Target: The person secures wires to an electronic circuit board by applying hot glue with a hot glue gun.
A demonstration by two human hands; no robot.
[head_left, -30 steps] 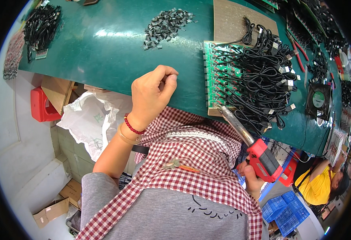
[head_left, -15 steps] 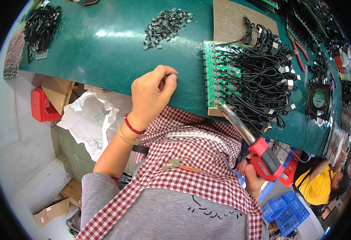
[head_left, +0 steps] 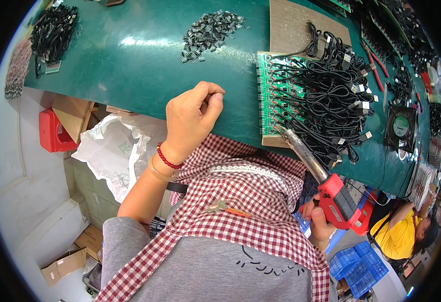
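Note:
My left hand (head_left: 191,111) is closed above the near edge of the table, its fingers curled; whatever they may hold is hidden. A red-and-black soldering gun (head_left: 337,197) with a long metal barrel is gripped in my right hand (head_left: 319,224), low at the right. Its tip is over the near end of a green circuit board panel (head_left: 266,95); I cannot tell whether it touches. Black USB cables (head_left: 326,103) with looped cords lie across the panel, their wire ends at the board. Under the panel's near end a wooden strip (head_left: 274,141) shows.
Loose small black pin parts (head_left: 208,38) lie heaped on the green table (head_left: 130,70). At the far left is a cable bundle (head_left: 53,32). Right of the panel are red-handled pliers (head_left: 376,65) and a black fan (head_left: 400,128). A person in yellow (head_left: 396,234) sits at the right.
The soldering gun and my right hand have shifted slightly to the right, and the tip has moved right along the panel's near end. My left hand has hardly moved.

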